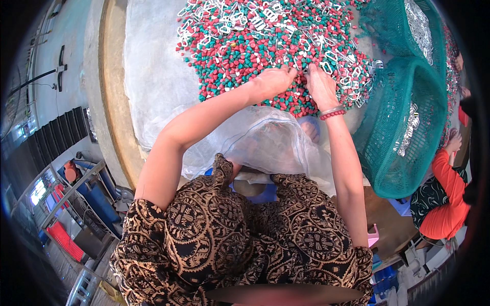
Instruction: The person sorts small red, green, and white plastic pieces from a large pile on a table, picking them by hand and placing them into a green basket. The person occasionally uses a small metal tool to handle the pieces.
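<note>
Both my hands are at the near side of a wide pile of small red and green cone-shaped pieces [240, 58], with some white ones among them. Mixed through the pile are silver metal loop-shaped parts [258, 23], thickest at the far side. My left hand [275, 81] has its thumb and fingers drawn together over the pieces. Close beside it, my right hand [321, 87], with a red bead bracelet [333, 113] at the wrist, is closed too. Whatever sits in either set of fingertips is too small or hidden to name.
Two green mesh baskets [378, 166] stand at the right, with metal parts [408, 130] inside. A translucent plastic sheet [245, 135] drapes over my lap. A concrete ledge [115, 86] runs along the left. A co-worker in an orange sleeve [446, 199] sits at the far right.
</note>
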Tool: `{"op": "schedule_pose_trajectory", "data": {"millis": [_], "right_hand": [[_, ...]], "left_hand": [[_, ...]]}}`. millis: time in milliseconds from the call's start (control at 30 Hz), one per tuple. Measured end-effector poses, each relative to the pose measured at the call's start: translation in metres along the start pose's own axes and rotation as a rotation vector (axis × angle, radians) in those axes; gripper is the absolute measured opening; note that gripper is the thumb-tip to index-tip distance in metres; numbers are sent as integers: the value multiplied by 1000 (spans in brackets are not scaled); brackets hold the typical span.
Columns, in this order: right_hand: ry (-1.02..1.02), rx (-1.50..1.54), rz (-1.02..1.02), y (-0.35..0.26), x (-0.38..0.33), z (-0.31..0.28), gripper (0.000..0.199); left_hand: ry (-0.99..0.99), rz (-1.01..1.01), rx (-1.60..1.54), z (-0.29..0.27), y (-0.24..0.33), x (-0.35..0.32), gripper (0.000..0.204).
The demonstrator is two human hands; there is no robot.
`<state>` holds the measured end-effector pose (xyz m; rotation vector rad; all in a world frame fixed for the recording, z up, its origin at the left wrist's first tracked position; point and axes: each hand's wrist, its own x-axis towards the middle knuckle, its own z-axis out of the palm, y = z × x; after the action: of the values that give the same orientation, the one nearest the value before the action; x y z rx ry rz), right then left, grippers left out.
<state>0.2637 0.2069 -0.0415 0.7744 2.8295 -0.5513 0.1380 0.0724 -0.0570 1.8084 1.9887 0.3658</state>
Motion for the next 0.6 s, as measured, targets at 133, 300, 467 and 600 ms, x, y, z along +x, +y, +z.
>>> {"op": "schedule_pose_trajectory", "data": {"millis": [133, 300, 467, 600], "right_hand": [[20, 523, 195, 13, -17, -11, 28], [-140, 1993, 225, 15, -32, -45, 7], [-336, 1484, 207, -2, 3, -49, 16], [-15, 28, -72, -27, 31, -13, 28]], "left_hand": [[-79, -162, -692, -51, -16, -18, 29], [-332, -97, -1760, -106, -30, -30, 30], [-123, 169, -2027, -112, -32, -17, 40], [-185, 305, -2145, -118, -40, -17, 41]]}}
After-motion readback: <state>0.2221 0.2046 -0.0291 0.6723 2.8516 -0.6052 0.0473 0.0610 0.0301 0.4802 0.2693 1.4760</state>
